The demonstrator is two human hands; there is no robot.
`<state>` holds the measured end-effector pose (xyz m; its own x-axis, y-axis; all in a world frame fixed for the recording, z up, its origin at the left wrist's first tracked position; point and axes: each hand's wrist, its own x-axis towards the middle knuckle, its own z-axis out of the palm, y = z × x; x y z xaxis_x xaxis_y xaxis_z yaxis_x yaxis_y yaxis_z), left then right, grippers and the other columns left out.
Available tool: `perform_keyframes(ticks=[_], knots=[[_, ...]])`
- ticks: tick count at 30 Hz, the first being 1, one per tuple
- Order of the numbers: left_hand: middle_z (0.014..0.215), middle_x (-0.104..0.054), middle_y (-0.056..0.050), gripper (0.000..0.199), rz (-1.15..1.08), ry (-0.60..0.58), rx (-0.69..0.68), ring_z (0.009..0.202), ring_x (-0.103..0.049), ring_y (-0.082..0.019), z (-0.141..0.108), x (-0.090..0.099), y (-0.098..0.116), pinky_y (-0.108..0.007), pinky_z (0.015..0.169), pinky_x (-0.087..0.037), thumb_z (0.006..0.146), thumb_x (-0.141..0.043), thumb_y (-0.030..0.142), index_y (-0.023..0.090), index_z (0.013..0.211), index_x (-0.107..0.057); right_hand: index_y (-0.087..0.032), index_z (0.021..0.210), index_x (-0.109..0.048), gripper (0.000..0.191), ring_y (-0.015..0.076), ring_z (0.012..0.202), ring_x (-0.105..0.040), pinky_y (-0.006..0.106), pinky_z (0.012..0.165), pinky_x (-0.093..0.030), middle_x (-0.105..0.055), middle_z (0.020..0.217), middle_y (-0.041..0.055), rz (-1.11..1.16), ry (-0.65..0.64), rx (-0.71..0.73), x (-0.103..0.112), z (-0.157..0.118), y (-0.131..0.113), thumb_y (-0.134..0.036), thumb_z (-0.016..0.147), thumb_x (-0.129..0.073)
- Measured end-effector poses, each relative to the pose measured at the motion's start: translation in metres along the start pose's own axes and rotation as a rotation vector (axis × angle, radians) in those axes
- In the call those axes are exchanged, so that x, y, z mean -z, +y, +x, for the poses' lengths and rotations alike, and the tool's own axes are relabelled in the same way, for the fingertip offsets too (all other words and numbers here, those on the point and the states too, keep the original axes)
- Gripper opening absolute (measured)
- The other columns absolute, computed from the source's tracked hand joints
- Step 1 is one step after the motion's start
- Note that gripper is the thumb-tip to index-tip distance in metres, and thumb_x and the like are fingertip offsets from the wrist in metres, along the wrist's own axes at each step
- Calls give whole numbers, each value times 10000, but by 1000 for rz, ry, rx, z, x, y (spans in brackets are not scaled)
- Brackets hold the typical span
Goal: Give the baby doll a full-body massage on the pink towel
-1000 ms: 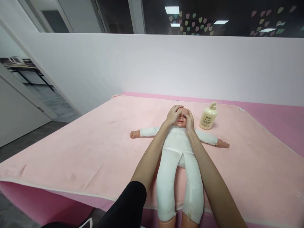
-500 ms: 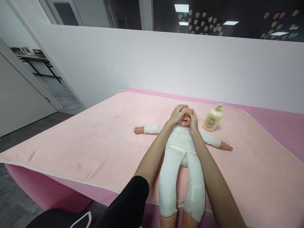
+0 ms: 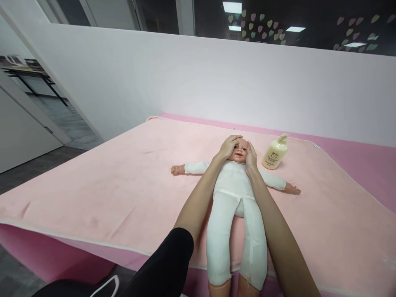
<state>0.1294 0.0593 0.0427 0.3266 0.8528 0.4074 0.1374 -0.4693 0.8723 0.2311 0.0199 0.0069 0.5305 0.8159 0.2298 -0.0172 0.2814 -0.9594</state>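
And there it was: the thumbs had parted! A half-second earlier they lay across the brow and over part of the eyes; now the right hand (image 3: 251, 156) had slid out to the side of the doll's head (image 3: 243, 142), and the face had come clear between the two. One eye showed plainly; the other sat close by the thumb of the left hand (image 3: 229, 146). That looked like an outward stroke over the brow, near the end of its sweep, with both hands yet on the head.

The hands were apart from each other, one cupped against each side of the head, though whether they gripped or merely rested I couldn't tell. The doll (image 3: 234, 180) lay on its back on the pink blanket (image 3: 123, 165), arms flung wide, legs running over the near edge towards the person.

As for containers, there was just the one nearby: a pale yellow pump bottle (image 3: 274, 155), standing on the blanket beside the right hand, just beyond the doll's outstretched arm (image 3: 274, 180). Its pump was on — how much it held was impossible to judge, and no hand touched it.
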Motion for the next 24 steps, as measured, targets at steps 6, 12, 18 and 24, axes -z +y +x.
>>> perform_keyframes(ticks=[6, 12, 18, 24], knots=[[1210, -568, -51, 441, 32, 5, -54, 1148, -479, -171, 0, 0, -2, -286, 1012, -349, 738, -328, 141, 161, 1080, -605, -161, 1183, -525, 428, 142, 1218, -422, 326, 1045, -319, -480, 1309, 69, -37, 10, -4, 1, 0, -3, -292, 818, -345], [1216, -559, -58, 439, 34, -11, -39, 1152, -478, -168, 3, 0, -6, -264, 1004, -352, 737, -347, 149, 158, 1100, -594, -173, 1177, -525, 424, 167, 1221, -433, 348, 1038, -339, -464, 1331, 74, 4, 0, -37, 1, -2, -7, -340, 792, -460], [1242, -539, -63, 418, 52, -65, -32, 1161, -472, -197, 2, 3, -4, -277, 1011, -347, 728, -485, 229, 174, 1132, -577, -149, 1188, -521, 524, 187, 1203, -460, 314, 1010, -381, -482, 1314, 97, 66, -3, -80, 0, -3, -9, -331, 705, -614], [1285, -505, -73, 437, 18, -125, 11, 1198, -439, -205, 4, 7, -3, -296, 1034, -322, 726, -475, 220, 160, 1150, -560, -115, 1136, -568, 419, 172, 1161, -495, 294, 1002, -383, -524, 1270, 102, 122, 14, -110, 1, 1, -10, -263, 746, -534]])
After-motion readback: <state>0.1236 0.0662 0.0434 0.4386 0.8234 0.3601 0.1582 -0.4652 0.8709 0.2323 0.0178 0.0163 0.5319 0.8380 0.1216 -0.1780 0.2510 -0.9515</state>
